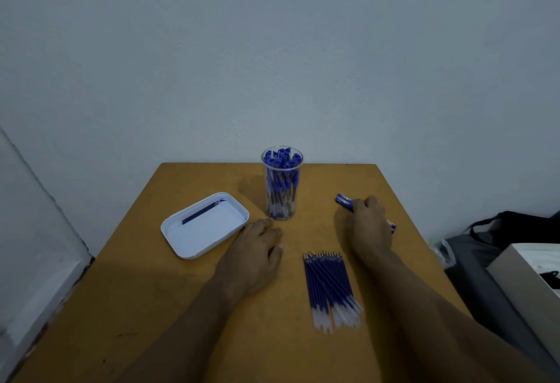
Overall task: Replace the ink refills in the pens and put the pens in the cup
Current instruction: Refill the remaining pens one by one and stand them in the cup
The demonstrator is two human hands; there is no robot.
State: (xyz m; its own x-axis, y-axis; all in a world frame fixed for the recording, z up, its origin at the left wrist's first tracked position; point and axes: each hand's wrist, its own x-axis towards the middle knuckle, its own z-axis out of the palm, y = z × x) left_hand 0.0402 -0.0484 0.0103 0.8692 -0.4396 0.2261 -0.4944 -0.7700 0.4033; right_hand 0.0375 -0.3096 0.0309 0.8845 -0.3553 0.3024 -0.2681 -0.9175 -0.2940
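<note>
A clear plastic cup (pixel 282 188) stands at the back middle of the table, filled with several blue-capped pens. A bundle of several blue ink refills (pixel 330 287) lies in the middle right, tips pointing away from me. My right hand (pixel 368 225) is on the right side of the table, its fingers curled over blue pens (pixel 345 200) lying there; caps stick out to the left and another end shows to the right. My left hand (pixel 257 249) rests flat on the table in front of the cup, holding nothing.
A white shallow tray (pixel 194 247) sits at the left with one dark blue refill (pixel 202 212) in it. The wooden table (pixel 151 307) ends near the wall behind the cup. A dark bag and a box lie off the table's right edge.
</note>
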